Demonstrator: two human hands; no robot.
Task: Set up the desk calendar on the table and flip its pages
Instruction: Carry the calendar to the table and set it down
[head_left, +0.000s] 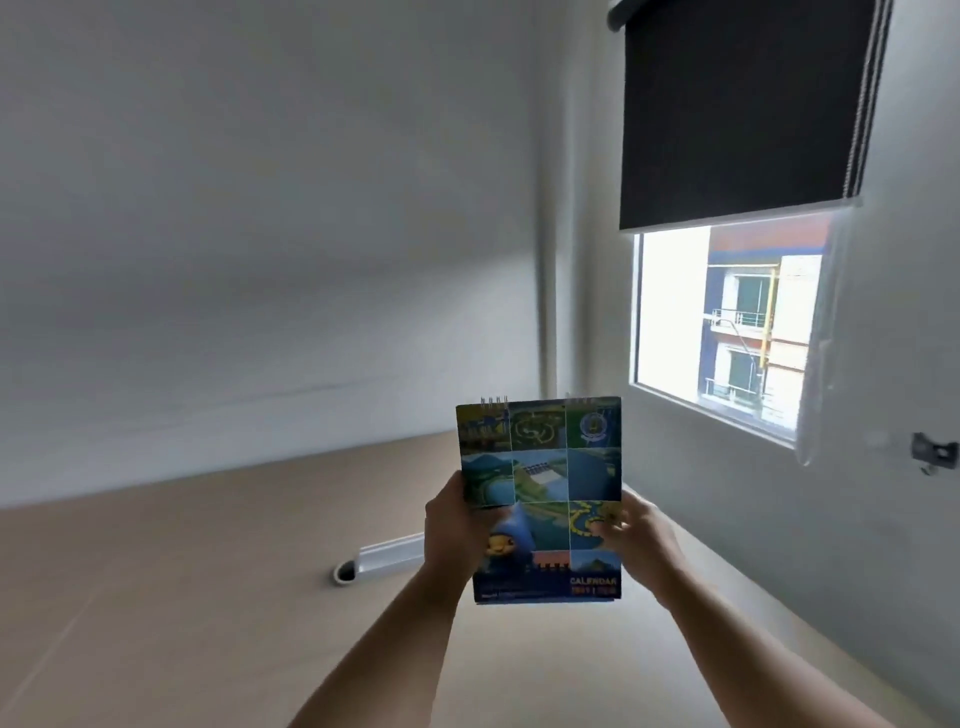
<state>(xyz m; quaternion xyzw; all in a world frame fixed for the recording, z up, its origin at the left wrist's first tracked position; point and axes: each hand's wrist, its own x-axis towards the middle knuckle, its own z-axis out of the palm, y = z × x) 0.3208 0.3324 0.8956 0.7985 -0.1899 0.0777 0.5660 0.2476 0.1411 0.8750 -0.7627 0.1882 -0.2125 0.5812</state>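
Desk calendar (540, 499) held upright in the air above the tan desk (208, 597), cover facing the camera; left hand (457, 530) grip closed on its left edge, right hand (636, 535) grip closed on its right edge; window (727, 332) far right

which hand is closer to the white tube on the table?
Left. The left hand, gripping the calendar at its left edge, is just right of the tube. The right hand is beyond the calendar's far edge.
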